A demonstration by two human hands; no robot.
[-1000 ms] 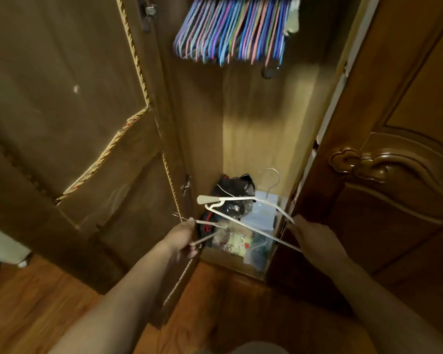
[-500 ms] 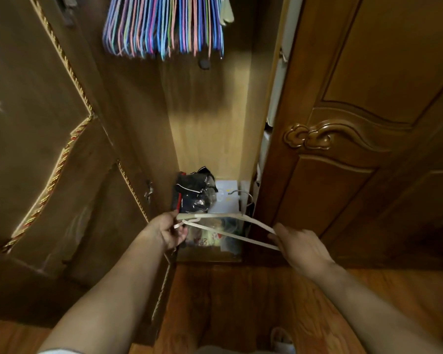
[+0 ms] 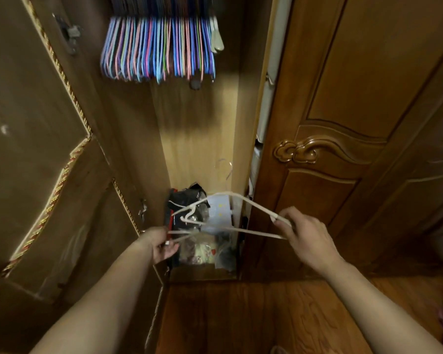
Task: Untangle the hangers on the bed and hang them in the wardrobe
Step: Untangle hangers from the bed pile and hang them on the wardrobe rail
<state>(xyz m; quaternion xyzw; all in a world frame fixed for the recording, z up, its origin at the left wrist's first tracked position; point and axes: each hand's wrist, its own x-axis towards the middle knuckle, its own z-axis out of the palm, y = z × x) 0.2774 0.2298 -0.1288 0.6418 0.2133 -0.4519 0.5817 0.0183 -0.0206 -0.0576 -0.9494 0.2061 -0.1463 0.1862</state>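
Both my hands hold white hangers (image 3: 241,200) before the open wardrobe (image 3: 202,129). Left hand (image 3: 161,245) fingers pinch the left ends; right hand (image 3: 308,237) fingers grip the right corner. Coloured hangers (image 3: 159,49) hang above.

White hangers (image 3: 243,203): thin, cream-white, tangled together, held low in front of the open wardrobe (image 3: 197,139), roughly level. One metal hook points up and far, toward the wardrobe's back wall. Left ends near centre, right ends further right. Hung hangers (image 3: 157,47): a dense row of blue, pink, purple and green hangers up in the wardrobe, with pale ones at its right end.
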